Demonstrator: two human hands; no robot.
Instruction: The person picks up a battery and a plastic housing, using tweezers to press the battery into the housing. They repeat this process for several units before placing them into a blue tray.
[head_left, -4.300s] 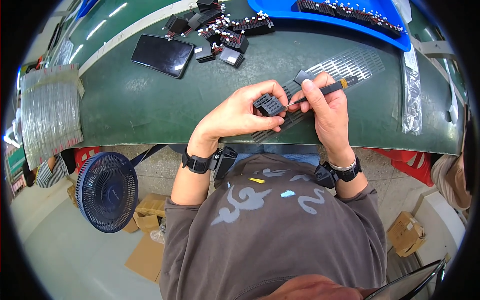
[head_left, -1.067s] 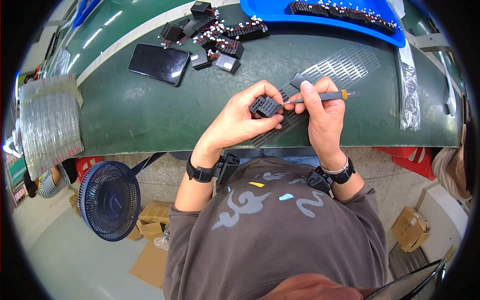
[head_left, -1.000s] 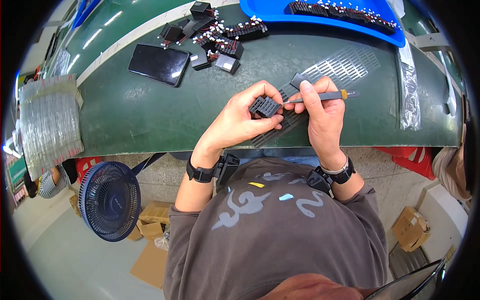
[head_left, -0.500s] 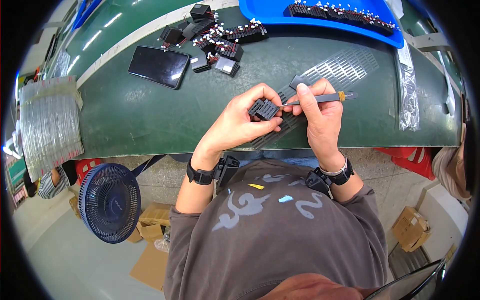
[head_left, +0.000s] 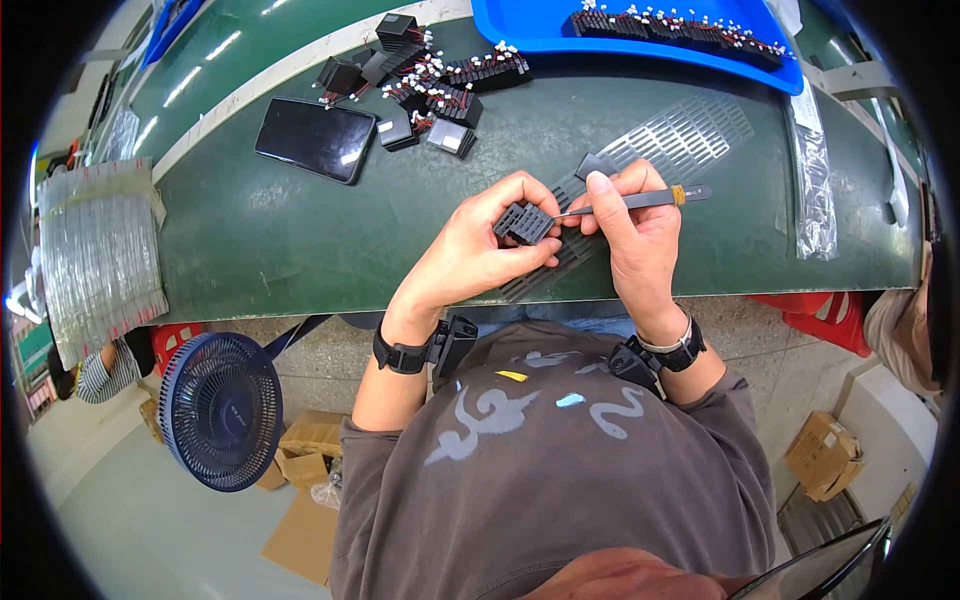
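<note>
left hand: the left hand (head_left: 468,238) was curled partway, thumb below and fingers above, gripping the slotted black block.
block position: the slotted black block (head_left: 528,224) sat between thumb and fingers, raised over the near side of the green counter (head_left: 250,240).
block direction: slotted face up toward the camera, one end right, toward the tweezers; long axis seemed roughly left-right with a slight tilt, exact line unclear under the fingers.
block handling: probably light and stiff, likely moulded plastic; thin ribs could chip or snag. Best hold: outer sides, slots left uncovered.
flat piece: a small black flat piece (head_left: 592,167) showed just beyond the right thumb; held or lying there, cannot tell.
tweezers direction: the black tweezers (head_left: 650,198) pointed left, tip at the block's right end, contact too small to confirm; long axis near level, tail right and slightly farther from the person.
tweezers handling: likely light, springy; fine tip easily bent. Best hold: mid-shank.
right hand: the right hand (head_left: 640,238) was closed in a pen-like pinch on the tweezers.
slotted sheet: the slotted sheet (head_left: 690,140) lay diagonally, near-left to far-right; likely thin.
</note>
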